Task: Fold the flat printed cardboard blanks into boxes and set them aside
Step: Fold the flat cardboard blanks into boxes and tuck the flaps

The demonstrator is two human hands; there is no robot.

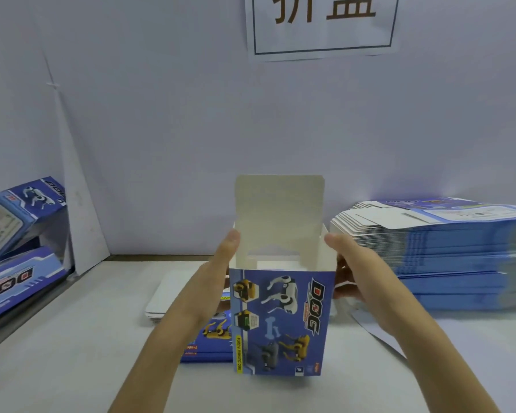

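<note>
A blue printed "DOG" box (280, 320) stands upright at the table's centre, squared up, its top open and the white lid flap (279, 201) standing straight up at the back. My left hand (218, 272) grips its left wall, thumb at the top rim. On the other side my right hand (352, 269) holds the right wall, thumb at the rim and fingers behind. A tall stack of flat blanks (447, 251) lies to the right. More flat blanks (209, 338) lie under and behind the box.
Folded boxes (18, 216) are piled at the far left beside a white leaning board (81, 204). A white wall with a paper sign (322, 22) closes the back. A loose sheet (376, 332) lies on the white table (72, 338) at the right.
</note>
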